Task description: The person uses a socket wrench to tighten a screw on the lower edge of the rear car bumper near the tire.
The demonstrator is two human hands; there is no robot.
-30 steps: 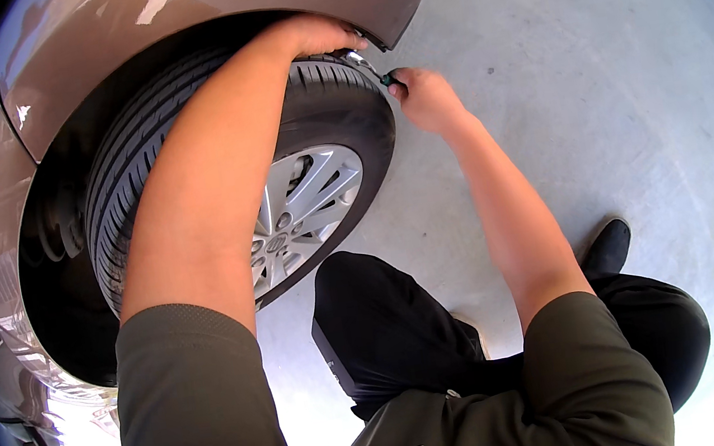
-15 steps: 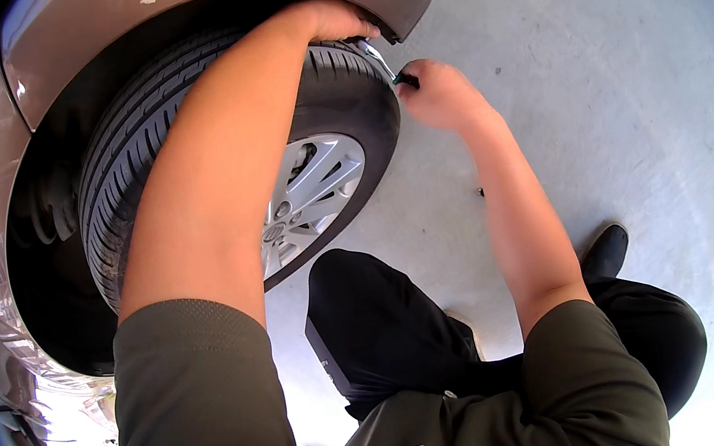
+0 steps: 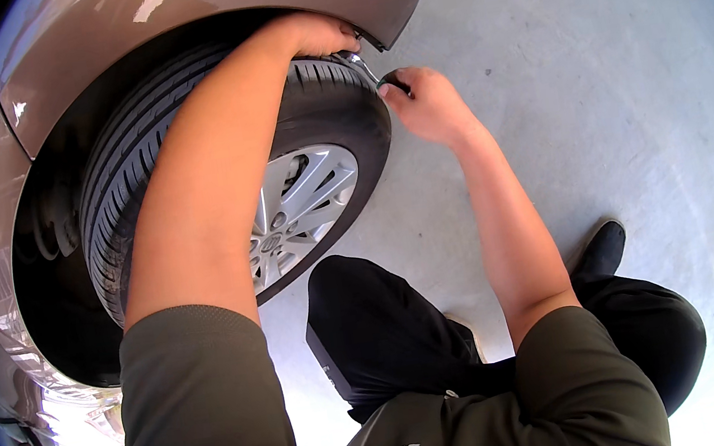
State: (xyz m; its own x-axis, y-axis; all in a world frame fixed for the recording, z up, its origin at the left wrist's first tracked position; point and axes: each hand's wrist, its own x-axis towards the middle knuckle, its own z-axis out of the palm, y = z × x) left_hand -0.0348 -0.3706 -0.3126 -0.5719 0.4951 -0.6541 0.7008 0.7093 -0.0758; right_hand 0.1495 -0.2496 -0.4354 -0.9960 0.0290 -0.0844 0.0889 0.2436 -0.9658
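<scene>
- Clearly, the right hand (image 3: 428, 103) grasped the wrench (image 3: 363, 67).
- This wrench was at the frame's upper middle.
- The left hand (image 3: 319, 34) was near it; its grip I could not tell.

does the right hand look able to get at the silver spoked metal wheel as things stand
Probably yes: nothing visible stands between the right hand and the silver wheel, though the hand holds a dark-handled metal tool.
</scene>
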